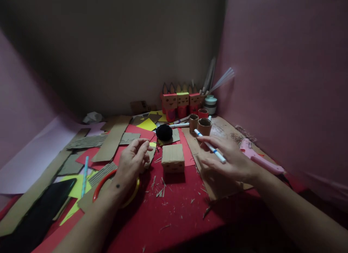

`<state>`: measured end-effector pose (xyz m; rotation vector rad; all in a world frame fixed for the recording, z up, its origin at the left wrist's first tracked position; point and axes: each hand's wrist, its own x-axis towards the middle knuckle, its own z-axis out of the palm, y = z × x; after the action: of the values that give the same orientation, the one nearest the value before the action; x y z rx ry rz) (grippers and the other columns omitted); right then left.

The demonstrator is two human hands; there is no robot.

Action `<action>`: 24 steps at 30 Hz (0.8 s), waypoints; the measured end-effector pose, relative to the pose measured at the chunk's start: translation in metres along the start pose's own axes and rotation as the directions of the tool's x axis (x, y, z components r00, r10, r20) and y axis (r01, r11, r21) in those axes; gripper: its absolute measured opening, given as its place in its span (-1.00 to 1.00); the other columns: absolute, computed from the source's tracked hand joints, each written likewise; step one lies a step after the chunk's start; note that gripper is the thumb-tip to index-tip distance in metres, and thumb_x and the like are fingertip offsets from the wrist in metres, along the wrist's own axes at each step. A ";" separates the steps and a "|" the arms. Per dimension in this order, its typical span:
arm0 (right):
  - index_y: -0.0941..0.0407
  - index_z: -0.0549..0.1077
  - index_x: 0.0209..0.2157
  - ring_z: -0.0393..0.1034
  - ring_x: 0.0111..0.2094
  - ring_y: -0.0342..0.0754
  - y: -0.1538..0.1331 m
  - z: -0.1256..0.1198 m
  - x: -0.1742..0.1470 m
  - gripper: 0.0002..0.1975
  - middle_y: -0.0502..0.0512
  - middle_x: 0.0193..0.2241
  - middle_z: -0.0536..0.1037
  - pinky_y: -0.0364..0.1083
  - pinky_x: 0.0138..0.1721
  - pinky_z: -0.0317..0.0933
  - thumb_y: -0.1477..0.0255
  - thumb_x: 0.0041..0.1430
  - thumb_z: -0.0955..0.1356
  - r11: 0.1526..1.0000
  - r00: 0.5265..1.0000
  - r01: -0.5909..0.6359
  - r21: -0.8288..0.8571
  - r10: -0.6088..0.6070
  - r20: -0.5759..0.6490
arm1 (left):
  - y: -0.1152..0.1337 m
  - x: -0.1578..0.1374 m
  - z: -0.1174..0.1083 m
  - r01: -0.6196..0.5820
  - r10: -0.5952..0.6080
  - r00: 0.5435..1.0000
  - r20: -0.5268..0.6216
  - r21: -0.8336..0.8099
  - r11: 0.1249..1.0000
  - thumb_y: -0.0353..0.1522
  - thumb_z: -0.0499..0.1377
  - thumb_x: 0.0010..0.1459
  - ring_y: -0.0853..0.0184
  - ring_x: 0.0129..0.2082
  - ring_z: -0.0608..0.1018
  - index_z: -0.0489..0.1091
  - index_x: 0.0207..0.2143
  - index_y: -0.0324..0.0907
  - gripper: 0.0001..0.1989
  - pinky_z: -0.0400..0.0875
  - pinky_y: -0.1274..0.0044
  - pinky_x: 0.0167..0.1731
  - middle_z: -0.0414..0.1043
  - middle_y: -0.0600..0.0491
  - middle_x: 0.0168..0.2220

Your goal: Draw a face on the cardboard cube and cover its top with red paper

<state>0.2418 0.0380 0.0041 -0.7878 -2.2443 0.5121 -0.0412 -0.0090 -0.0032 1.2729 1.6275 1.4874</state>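
Note:
A small cardboard box [173,159] with a drawn face on its front stands on the red table between my hands. My left hand [133,156] is to its left, thumb and fingers curled together; a thin dark strand shows by the fingertips, but I cannot make out what they hold. Over a cardboard sheet on the right, my right hand [227,156] holds a white marker [210,146] with blue bands, slanted between thumb and fingers. A black ball of yarn [164,132] sits behind the box. Scissors with red and yellow handles [102,184] lie partly under my left forearm.
Cardboard tubes [204,127] stand behind my right hand. Farther back are box-headed figures [170,102] with pointed ears and a pale jar [210,105]. A pink glue gun [261,158] lies at right. Cardboard strips [112,138], yellow paper and a black flat object [40,209] cover the left.

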 end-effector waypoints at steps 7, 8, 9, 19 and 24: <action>0.18 0.31 0.21 0.43 -0.10 0.15 0.013 -0.002 -0.001 -0.44 0.32 0.01 0.46 0.07 -0.12 0.38 0.47 0.16 0.40 0.913 0.915 0.019 -0.407 0.148 0.376 | -0.003 0.004 0.002 0.053 -0.055 0.996 0.070 0.038 0.998 -0.09 0.21 0.15 0.50 -0.70 0.27 0.38 -0.27 -0.18 -0.67 0.13 0.60 -0.72 0.40 0.12 -0.49; 0.18 0.35 0.18 0.43 -0.11 0.16 0.014 0.000 0.000 -0.47 0.32 -0.01 0.47 0.07 -0.15 0.36 0.46 0.17 0.41 0.883 0.912 0.023 -0.468 0.173 0.372 | -0.004 0.005 0.001 0.053 -0.056 0.996 0.074 0.043 0.998 -0.09 0.21 0.15 0.50 -0.69 0.28 0.37 -0.26 -0.18 -0.67 0.15 0.59 -0.71 0.41 0.12 -0.47; 0.18 0.38 0.15 0.42 -0.14 0.16 0.015 0.002 0.001 -0.52 0.32 -0.03 0.47 0.07 -0.19 0.34 0.45 0.19 0.41 0.852 0.913 0.024 -0.524 0.195 0.358 | -0.005 0.005 0.001 0.052 -0.055 0.995 0.077 0.045 0.998 -0.08 0.21 0.15 0.50 -0.69 0.28 0.36 -0.25 -0.17 -0.66 0.15 0.59 -0.70 0.41 0.12 -0.46; 0.13 0.31 0.23 0.43 -0.06 0.17 -0.004 0.019 0.018 -0.46 0.29 0.02 0.48 0.09 -0.12 0.37 0.39 0.23 0.40 0.960 0.936 -0.031 -0.279 0.126 0.330 | -0.007 0.007 -0.009 0.079 -0.078 0.894 0.442 0.016 0.997 -0.28 0.46 -0.16 0.38 -0.41 0.48 0.22 0.21 -0.08 -0.14 0.44 0.44 -0.40 0.37 -0.10 0.06; 0.20 0.05 0.40 0.30 0.23 0.30 -0.008 0.047 0.030 -0.09 0.42 0.23 0.37 0.21 0.17 0.29 0.44 0.10 0.49 0.980 0.908 -0.198 0.004 0.182 0.377 | -0.022 0.005 -0.001 0.100 -0.106 0.820 0.562 0.042 0.994 -0.36 0.46 -0.17 0.20 -0.30 0.55 0.07 0.34 -0.05 0.03 0.46 0.31 -0.28 0.46 -0.06 -0.06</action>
<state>0.1880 0.0456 -0.0090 -0.9582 -2.5057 0.8645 -0.0495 -0.0031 -0.0229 1.4328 1.2775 0.9062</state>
